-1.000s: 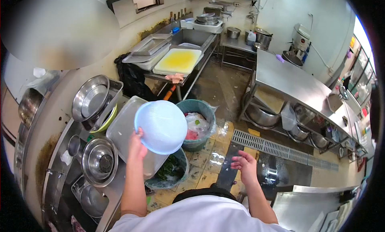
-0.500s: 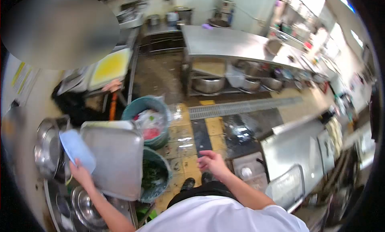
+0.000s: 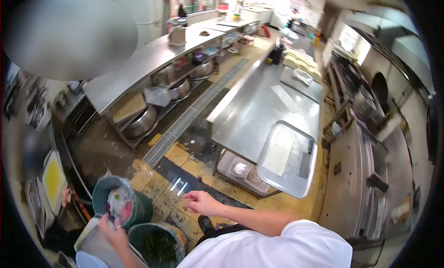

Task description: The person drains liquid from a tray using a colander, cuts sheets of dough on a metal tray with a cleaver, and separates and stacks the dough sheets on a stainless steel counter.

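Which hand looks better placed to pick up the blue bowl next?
Probably the left hand: it is beside the blue bowl in view, while the right hand is farther off, over the tiled floor.

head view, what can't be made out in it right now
In the head view:
- Light blue plastic bowl: lower part cut off by the bottom edge.
- Left grip: blurred, so whether it holds anything is unclear.
- Farther dark green round plastic bin: floor hidden by white-and-pink contents.
- Upper-left background: hidden by a grey blurred oval.
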`<state>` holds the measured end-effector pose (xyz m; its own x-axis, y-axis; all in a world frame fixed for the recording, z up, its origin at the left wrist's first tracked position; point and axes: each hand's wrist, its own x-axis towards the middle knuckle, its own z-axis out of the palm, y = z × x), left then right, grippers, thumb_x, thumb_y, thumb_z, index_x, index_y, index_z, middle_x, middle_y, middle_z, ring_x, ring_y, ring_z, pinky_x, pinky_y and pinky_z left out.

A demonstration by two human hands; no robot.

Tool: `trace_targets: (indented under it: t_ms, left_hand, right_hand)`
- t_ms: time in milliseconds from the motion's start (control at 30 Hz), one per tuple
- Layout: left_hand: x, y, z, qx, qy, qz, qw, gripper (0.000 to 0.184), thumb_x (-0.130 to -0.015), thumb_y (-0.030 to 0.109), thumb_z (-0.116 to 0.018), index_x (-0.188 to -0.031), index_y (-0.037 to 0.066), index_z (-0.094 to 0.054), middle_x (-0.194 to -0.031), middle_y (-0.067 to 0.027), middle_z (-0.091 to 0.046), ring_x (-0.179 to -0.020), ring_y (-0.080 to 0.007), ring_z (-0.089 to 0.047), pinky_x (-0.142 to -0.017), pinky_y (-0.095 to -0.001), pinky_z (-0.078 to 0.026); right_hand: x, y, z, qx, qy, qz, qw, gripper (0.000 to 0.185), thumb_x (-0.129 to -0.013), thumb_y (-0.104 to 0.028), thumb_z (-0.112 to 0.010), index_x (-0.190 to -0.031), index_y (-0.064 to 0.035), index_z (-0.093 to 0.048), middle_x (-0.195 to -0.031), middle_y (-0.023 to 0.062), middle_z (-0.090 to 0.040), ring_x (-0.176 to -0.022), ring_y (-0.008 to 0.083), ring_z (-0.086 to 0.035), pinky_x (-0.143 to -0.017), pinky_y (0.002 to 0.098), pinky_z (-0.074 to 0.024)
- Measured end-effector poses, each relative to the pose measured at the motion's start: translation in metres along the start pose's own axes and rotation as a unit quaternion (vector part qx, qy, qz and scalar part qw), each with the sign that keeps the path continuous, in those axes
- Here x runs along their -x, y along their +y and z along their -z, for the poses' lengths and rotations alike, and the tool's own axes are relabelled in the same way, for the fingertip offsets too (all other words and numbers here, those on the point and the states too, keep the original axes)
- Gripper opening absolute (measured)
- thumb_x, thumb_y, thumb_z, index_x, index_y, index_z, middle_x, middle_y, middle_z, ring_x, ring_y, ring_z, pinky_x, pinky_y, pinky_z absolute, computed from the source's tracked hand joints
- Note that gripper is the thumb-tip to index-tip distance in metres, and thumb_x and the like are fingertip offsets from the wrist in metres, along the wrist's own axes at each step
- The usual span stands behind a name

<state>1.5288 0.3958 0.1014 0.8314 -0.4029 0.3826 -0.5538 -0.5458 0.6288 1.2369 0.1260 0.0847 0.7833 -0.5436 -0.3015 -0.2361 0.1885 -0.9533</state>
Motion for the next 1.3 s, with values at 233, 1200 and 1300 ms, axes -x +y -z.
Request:
trace_targets:
  t_ms: [233,1200,1300]
  left_hand:
    - [0.132,0.301,-0.139,0.183,-0.347,-0.323,0.861,0.03,-0.08,0.009,-0.078,-0.107,0.002,-0.067,-0.11,-0.0175,-0.067,-0.107,-0.0367,-0.061,-0.093,-0.0446,-0.048]
    - [0.712,0.76,-0.327,0.226,-0.735,-0.5,0.398,0.023,-0.087,0.016,-0.074,-0.107,0.003,-0.072,-0.101,-0.0178,-0.072,-0.087,-0.0307,-0.072,-0.076,-0.039,-0.057]
    - [0.758,0.807,-0.363,0.231,-0.752,-0.498,0.366,0.023,-0.088,0.016,-0.074,-0.107,0.003,-0.072,-0.102,-0.0176,-0.072,-0.086,-0.0295,-0.073,-0.075,-0.0384,-0.057]
  right_hand:
    - [0.152,0.015,0.123,-0.07,0.141,-0.013,0.987,0.04,-0.097,-0.013,-0.06,-0.133,0.0052,-0.055,-0.1,0.0074,-0.071,-0.083,0.0117,-0.067,-0.072,0.0272,-0.0548]
    - [0.692,0.228,0.448,-0.251,0.693,0.03,0.675,0.034,-0.1,-0.009,-0.059,-0.13,0.0061,-0.057,-0.102,0.0131,-0.07,-0.084,0.0147,-0.068,-0.074,0.0291,-0.0572]
    - [0.724,0.239,0.5,-0.238,0.723,-0.009,0.648,0.034,-0.1,-0.01,-0.059,-0.129,0.0064,-0.057,-0.103,0.0128,-0.07,-0.085,0.0145,-0.068,-0.073,0.0293,-0.0574]
